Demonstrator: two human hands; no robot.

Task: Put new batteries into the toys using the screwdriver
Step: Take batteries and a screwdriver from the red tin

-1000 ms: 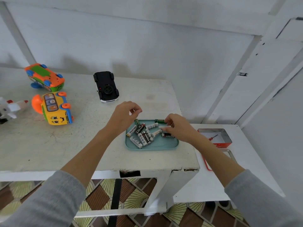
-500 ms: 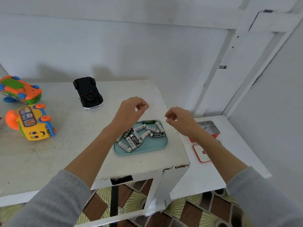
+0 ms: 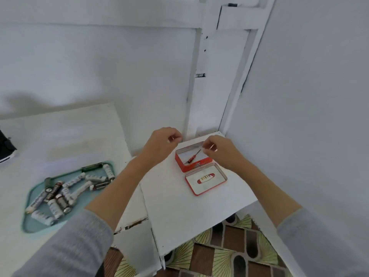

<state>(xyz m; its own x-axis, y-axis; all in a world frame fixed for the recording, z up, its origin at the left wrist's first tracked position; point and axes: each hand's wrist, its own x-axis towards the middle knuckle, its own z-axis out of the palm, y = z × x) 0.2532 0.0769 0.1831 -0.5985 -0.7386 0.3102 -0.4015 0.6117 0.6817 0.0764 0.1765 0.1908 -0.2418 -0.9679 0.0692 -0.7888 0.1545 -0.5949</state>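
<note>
Now, biggest first: 2 white tables, the main table (image 3: 60,136) at left and a lower side table (image 3: 179,206) at right, tucked into the corner. On the main one sits a teal tray (image 3: 32,220) w/ a loose heap of batteries (image 3: 65,188), mixed white and dark cells, some lying across each other. A black toy (image 3: 6,150) just pokes in at the left edge; can't tell more of it. On the side table stands an open red tin (image 3: 180,163), its lid (image 3: 206,179) lying flat just beside it, nearer the person. Inside the tin lies the screwdriver (image 3: 193,156), small, thin, red handle toward the near-left corner, shaft slanting up-right. Judging by looks it's light and stiff, prob. a bit slippery and easy to fumble; best taken by the handle w/ a thumb-and-finger pinch, since the tin wall crowds it. Right hand (image 3: 219,151) hovers over the tin's far-right part, fingers curled toward a pinch, nothing visibly in them and not touching the tool. Left hand (image 3: 161,144) hangs just left of the tin, fingers loosely curled, holding nothing I can see.
</note>
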